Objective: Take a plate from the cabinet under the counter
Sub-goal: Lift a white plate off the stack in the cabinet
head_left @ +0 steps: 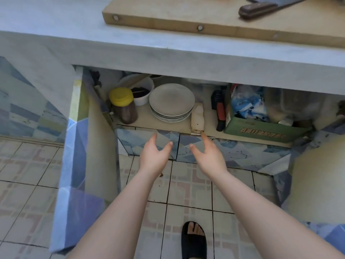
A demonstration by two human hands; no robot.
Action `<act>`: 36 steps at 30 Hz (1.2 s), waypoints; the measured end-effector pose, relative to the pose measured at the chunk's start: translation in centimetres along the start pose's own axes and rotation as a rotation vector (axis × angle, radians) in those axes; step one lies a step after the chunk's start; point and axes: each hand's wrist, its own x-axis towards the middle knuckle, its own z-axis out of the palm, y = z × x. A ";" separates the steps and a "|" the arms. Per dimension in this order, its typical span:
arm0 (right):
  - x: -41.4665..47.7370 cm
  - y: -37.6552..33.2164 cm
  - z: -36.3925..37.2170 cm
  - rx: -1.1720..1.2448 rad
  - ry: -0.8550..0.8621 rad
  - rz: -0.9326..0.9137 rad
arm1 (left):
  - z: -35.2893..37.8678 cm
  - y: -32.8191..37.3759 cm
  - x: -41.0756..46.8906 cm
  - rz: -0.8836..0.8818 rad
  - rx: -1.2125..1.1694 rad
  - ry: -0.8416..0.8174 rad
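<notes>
Head view of an open cabinet (186, 128) under a pale counter (130, 53). A stack of plates (171, 102), grey-white with dark rim lines visible at the edges of the lower ones, rests on the cabinet shelf near its middle, close to the front edge. To the left of the stack stands a jar (124, 105) with a yellow lid and dark contents; behind the jar and touching the stack's far left side sits a white bowl (141, 92) holding something dark. Just right of the stack lies a small pale plastic piece (197, 118) that reaches the shelf's front lip. Farther right, a black-and-red tool (220, 109) leans against a green cardboard box (255, 129); the box carries a row of printed characters on its near face, seen upside down and too blurred to read, and holds blue-and-white packets (248, 105). The left hand (155, 154) and the right hand (207, 154) are both extended toward the shelf, below and in front of the plates, palms turned toward each other, fingers spread loose and grasping nothing; neither touches the stack. The right fingertips lie just under the plastic piece. The left cabinet door (74, 165), covered in blue geometric film, stands swung outward. On the counter above, a wooden cutting board (186, 15) bears a knife (261, 8) with a dark handle. A foot in a black sandal (194, 240) stands on the patterned tile floor (28, 184).
</notes>
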 end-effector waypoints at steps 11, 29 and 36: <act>10.3 4.8 5.9 0.128 0.014 -0.099 | 4.9 -4.5 10.1 -0.025 -0.172 0.122; 18.3 5.0 8.2 0.190 0.214 -0.163 | 6.1 -4.4 18.2 0.206 -0.338 0.178; 21.0 3.4 8.2 0.292 0.179 -0.188 | 5.6 -3.1 21.6 0.183 -0.271 0.255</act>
